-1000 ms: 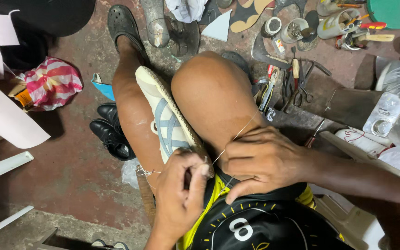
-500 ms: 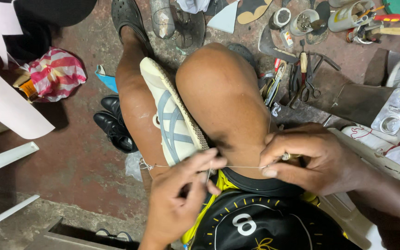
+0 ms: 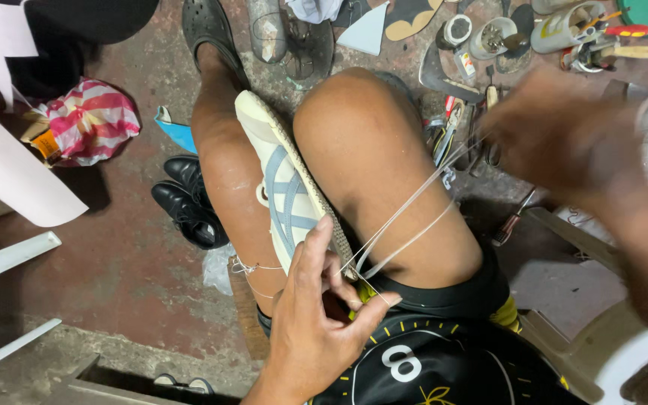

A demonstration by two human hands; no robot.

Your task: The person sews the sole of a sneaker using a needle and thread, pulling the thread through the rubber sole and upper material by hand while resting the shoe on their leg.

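A cream sneaker [image 3: 283, 180] with blue-grey stripes is wedged sole-up between my bare knees. My left hand [image 3: 313, 319] grips its heel end, thumb and fingers pinching near the sole edge. Two strands of pale thread [image 3: 406, 217] run taut from the sole up to the right. My right hand [image 3: 556, 139], motion-blurred, is raised out over the tools at the right and pulls that thread.
A pair of black dress shoes [image 3: 185, 199] lies on the reddish floor left of my leg, near a striped plastic bag [image 3: 88, 120]. Pliers, screwdrivers, tape rolls and cut soles [image 3: 489, 45] litter the floor ahead. A pale plastic seat edge [image 3: 586, 337] sits right.
My right hand has swung from beside the shoe's heel far up and to the right, drawing the thread out long and taut. My left hand stays on the shoe.
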